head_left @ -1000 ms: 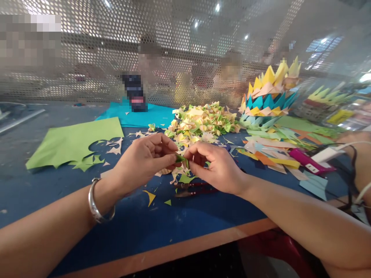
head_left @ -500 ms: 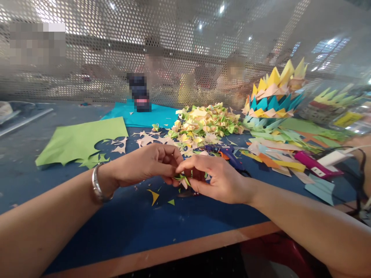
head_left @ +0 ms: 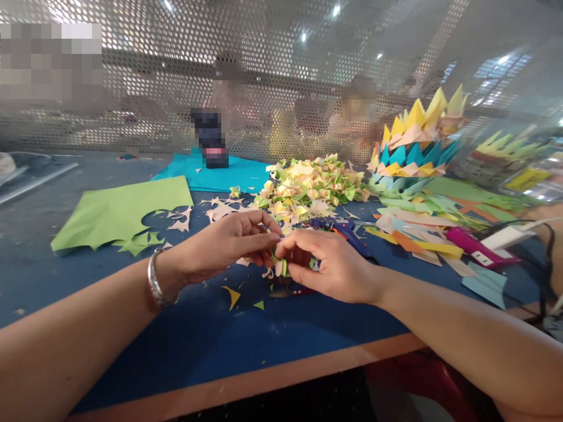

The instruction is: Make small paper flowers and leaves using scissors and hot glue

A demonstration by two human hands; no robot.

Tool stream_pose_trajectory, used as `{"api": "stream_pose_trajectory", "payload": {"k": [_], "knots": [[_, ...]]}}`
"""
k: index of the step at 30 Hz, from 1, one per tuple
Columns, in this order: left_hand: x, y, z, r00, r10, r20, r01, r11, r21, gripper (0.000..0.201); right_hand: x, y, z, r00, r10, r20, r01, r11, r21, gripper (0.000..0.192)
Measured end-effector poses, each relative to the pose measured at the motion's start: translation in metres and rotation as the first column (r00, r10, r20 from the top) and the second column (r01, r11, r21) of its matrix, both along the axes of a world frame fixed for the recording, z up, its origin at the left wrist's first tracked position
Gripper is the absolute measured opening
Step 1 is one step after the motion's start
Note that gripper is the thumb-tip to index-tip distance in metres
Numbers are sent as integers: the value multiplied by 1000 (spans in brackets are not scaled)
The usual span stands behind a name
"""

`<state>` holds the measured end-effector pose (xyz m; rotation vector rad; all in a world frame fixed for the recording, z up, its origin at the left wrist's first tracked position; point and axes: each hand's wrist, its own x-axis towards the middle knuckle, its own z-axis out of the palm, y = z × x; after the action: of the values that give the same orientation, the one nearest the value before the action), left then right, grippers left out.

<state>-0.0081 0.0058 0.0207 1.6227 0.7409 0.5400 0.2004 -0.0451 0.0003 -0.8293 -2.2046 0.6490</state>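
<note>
A small folded piece of green and pale pink paper sits pinched between two hands just above the blue-covered table, near its front edge. The left hand, a silver bangle on its wrist, closes thumb and forefinger on the top of the piece in a narrow grip. The right hand cups it from the other side, its grip closed around the lower folds. The step in hand looks like shaping or curling the little paper petal into form. The next move likely calls for a fine, steady pinch so the fold sets without tearing.

Small yellow and green paper offcuts lie on the table just below the hands. Behind them lies a blue hot glue gun, and beyond that a heap of finished yellow, green and pink paper flowers. To the left lies a lime green paper sheet with shapes cut out of it. To the right stands a spiky stack of yellow, pink and teal folded paper points. A perforated metal screen closes off the back.
</note>
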Motion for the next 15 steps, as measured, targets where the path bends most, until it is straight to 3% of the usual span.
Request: {"api": "stream_pose_trajectory", "payload": {"k": [3, 7, 10, 15], "knots": [[-1, 0, 0, 988, 143, 55, -150, 973, 177, 8, 1, 4, -1, 995, -73, -67, 73, 997, -2, 8], [-6, -4, 1, 957, 285, 49, -272, 832, 483, 9, 2, 9, -1, 976, -158, -147, 151, 987, -54, 8], [-7, -11, 3, 949, 316, 6, -243, 718, 653, 5, 3, 10, 1, 966, -185, -183, 170, 981, -95, 10], [-4, -22, 7, 975, 224, 0, -129, 563, 816, 13, 4, 10, 1, 963, -200, -180, 182, 977, -111, 13]]}}
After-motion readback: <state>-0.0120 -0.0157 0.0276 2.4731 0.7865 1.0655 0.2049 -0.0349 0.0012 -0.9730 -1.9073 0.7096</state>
